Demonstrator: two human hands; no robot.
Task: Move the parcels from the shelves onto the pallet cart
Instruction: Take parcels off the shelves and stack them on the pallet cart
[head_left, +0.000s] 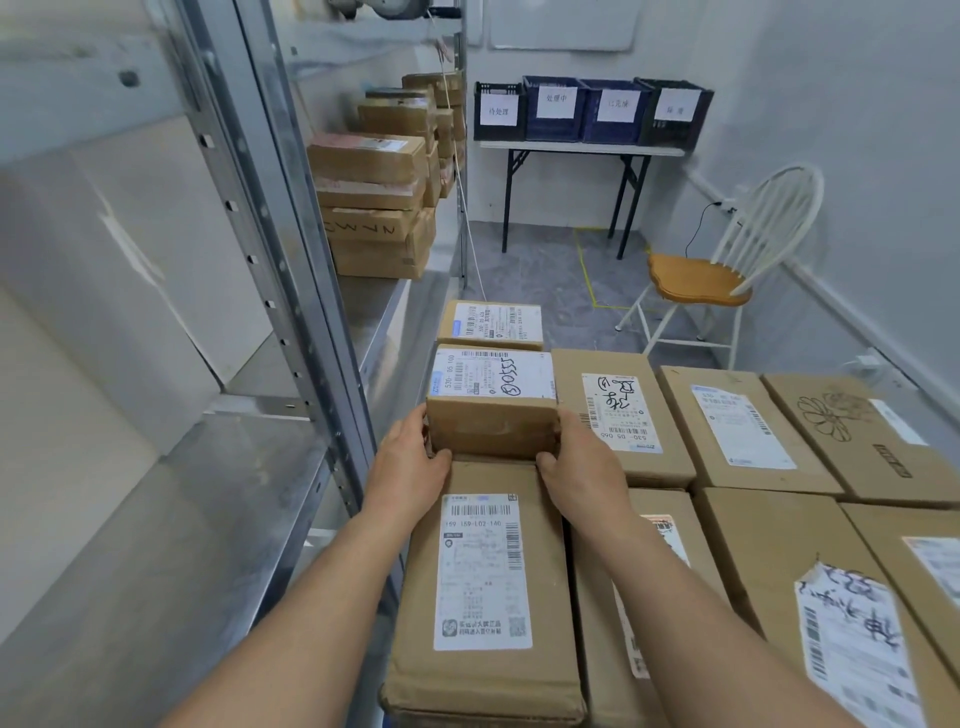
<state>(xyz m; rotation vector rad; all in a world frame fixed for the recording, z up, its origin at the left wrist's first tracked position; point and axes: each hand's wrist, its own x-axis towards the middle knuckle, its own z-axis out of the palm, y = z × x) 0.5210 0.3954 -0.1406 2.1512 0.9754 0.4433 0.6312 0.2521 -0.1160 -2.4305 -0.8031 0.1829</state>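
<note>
A small brown parcel (492, 410) with a white label marked 530-05 100 sits among the stacked parcels in the lower middle. My left hand (410, 462) grips its left side and my right hand (582, 465) grips its right side, thumbs curled under its near face. It rests against a longer labelled parcel (485, 587) in front of it. Several more brown parcels (748, 431) lie packed flat to the right; the cart beneath them is hidden. On the metal shelf (363, 296) at left stands a stack of parcels (374, 208).
The shelf's grey uprights (291, 249) run close along the left. Further back a folding table (576, 150) carries labelled crates (592, 109). A white chair (727, 270) with a wooden seat stands at the right, with bare grey floor (535, 270) before it.
</note>
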